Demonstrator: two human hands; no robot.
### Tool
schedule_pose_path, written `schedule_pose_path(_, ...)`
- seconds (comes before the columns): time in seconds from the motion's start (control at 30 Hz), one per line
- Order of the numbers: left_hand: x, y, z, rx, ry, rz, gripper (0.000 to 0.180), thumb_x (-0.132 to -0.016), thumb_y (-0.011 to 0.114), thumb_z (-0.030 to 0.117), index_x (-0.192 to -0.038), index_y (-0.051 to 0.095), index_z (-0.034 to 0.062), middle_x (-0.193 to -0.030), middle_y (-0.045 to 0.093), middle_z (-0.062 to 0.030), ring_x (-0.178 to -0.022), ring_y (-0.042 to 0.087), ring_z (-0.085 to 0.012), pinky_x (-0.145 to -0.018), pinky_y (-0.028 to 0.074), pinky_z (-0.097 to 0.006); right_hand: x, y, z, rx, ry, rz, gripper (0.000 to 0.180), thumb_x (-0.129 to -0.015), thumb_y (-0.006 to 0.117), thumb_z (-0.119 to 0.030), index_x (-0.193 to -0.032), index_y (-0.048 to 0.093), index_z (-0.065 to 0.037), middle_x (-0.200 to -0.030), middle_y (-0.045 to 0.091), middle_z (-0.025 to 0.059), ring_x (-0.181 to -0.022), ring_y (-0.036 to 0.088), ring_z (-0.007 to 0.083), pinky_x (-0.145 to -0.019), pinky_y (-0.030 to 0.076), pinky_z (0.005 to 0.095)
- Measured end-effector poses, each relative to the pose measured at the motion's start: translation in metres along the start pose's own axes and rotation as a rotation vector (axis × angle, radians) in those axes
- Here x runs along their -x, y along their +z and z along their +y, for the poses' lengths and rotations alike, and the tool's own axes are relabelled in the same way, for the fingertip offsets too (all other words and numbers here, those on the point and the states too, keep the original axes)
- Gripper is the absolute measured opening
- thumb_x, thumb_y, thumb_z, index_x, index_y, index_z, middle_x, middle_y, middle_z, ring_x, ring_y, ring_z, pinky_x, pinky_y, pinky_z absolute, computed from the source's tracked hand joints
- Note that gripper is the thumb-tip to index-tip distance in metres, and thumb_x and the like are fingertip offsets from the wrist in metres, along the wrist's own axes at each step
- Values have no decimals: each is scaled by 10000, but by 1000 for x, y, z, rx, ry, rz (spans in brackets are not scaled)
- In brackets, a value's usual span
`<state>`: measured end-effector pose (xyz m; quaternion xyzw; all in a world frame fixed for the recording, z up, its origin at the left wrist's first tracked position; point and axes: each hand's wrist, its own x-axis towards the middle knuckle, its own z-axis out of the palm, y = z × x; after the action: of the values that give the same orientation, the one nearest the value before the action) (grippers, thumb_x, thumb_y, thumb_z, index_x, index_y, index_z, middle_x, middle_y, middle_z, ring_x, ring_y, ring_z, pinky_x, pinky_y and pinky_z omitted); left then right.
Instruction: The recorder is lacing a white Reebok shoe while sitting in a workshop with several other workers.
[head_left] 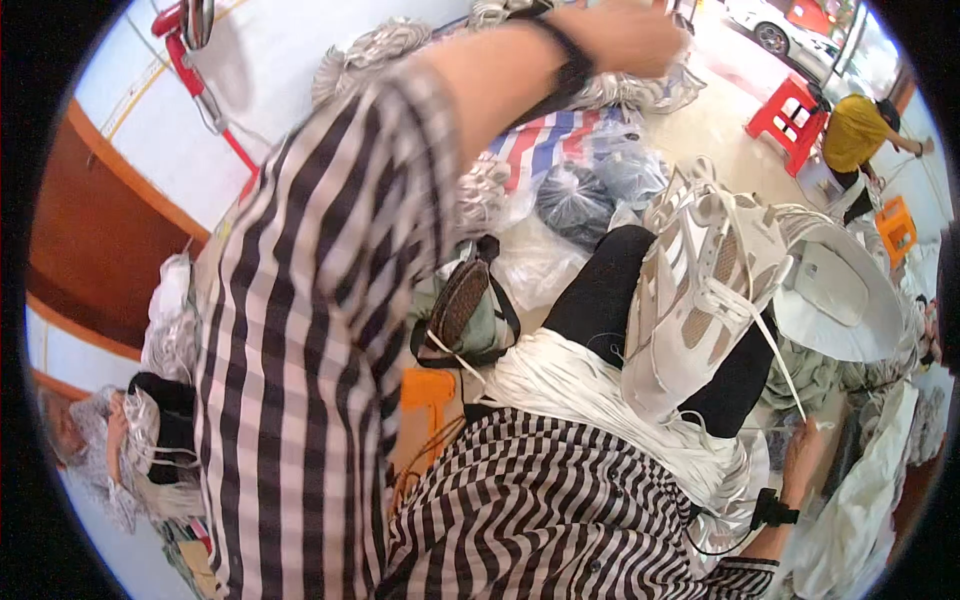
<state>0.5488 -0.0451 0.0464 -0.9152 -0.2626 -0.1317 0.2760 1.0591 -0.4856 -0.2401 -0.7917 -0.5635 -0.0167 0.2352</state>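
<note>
A white and beige sneaker (690, 290) with mesh panels rests tilted across my lap, over my black-trousered legs. From it a white shoelace (785, 370) runs taut down to my right hand (800, 465), low at the right, whose fingers are closed on the lace's end. My left arm is raised across the upper part of the view. At its end my left hand (635, 40) is curled closed and slightly blurred, far beyond the shoe; anything inside its fingers is hidden. A thick bundle of white laces (560, 375) lies over my lap beneath the sneaker.
A round white dish-shaped object (840, 290) stands right of the sneaker. Ahead lie clear plastic bags (575, 205) with dark contents. At left are an open pouch (465, 310) and an orange stool (425, 400). A red stool (790, 120) and another person (855, 135) are farther off.
</note>
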Motion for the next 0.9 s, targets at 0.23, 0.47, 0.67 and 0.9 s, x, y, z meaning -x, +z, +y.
schedule_pose_path(0.23,147,37,11,104,-168,-49,132,-836,563,136,-890,611,26,-746,648,-207,-733,657,-394,-645,516,-496,33,8,97,49,32,238,298,-945,427,-153,-1123,585,27,-897,634,147,-743,574,236,-676,456,358)
schedule_pose_path(0.47,234,52,24,134,-358,-138,83,-843,525,89,-830,575,23,-661,605,-201,-669,636,-393,-610,494,-495,88,-3,235,-94,528,429,211,-907,463,-170,-1005,598,-40,-737,509,58,-530,471,136,-392,344,275)
schedule_pose_path(0.67,296,80,-15,111,-587,-214,131,-855,524,105,-866,612,7,-741,643,-239,-742,651,-420,-666,503,-519,134,-37,248,46,243,716,169,-874,423,-82,-941,571,-34,-740,505,87,-546,505,204,-420,398,361)
schedule_pose_path(0.9,361,74,-49,113,-646,-182,180,-872,525,136,-900,628,-9,-811,647,-261,-812,629,-462,-713,487,-545,197,-77,244,253,700,537,285,-920,444,-140,-1109,607,-2,-1000,644,204,-940,613,388,-839,480,449)
